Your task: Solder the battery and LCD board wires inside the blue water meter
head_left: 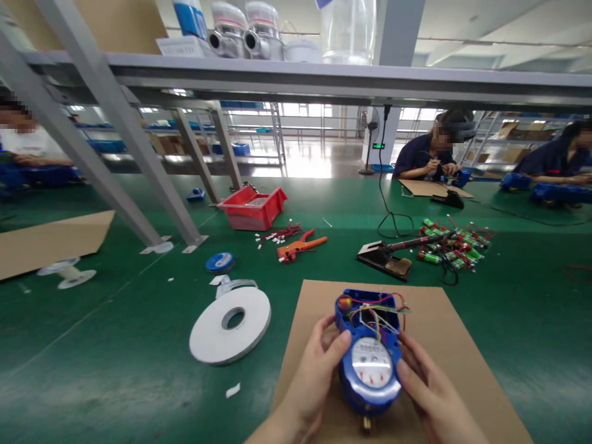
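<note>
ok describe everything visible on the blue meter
The blue meter has a glossy plastic-looking body and a round pale dial with red marks, facing up. At its far end, an uncovered compartment holds red, yellow and white wires and an orange part; a brass-coloured fitting juts from the near end. The left hand and right hand grip its sides over a cardboard sheet; whether it touches the sheet is unclear.

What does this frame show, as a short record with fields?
Left hand: on the left side of the blue meter
Right hand: on its right side
Meter's far end: open, loose wires showing
Beneath: cardboard sheet
Left of sheet: white roll
Beyond sheet: orange pliers, soldering iron stand
Farther back: red bin
</note>
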The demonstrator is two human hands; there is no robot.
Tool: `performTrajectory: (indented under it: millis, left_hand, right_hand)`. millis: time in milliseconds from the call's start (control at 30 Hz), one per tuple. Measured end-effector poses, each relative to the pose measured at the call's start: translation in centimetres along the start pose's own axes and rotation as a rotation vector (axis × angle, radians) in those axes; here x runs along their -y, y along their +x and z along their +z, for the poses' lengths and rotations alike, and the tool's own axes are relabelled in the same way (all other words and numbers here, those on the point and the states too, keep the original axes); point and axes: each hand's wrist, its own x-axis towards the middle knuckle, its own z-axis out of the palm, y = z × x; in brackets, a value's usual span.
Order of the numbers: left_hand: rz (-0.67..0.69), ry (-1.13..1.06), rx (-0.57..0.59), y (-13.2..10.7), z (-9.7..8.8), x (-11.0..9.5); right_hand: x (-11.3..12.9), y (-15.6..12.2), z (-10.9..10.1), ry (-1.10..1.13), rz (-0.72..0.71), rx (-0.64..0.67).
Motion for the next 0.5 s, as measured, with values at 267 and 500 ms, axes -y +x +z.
performTrajectory:
  millis: [267,500]
  left_hand:
    - [0.017,0.04,-0.323,0.7,-3.6,-4.0]
    - [-0.063,-0.002,-0.404,1.5,-4.9,-3.6]
  right_hand:
    - [-0.8,1.3,5.5,0.088,-0.013,0.446]
    - [-1.3,2.8,1.5,-0.395,-0.015,0.345]
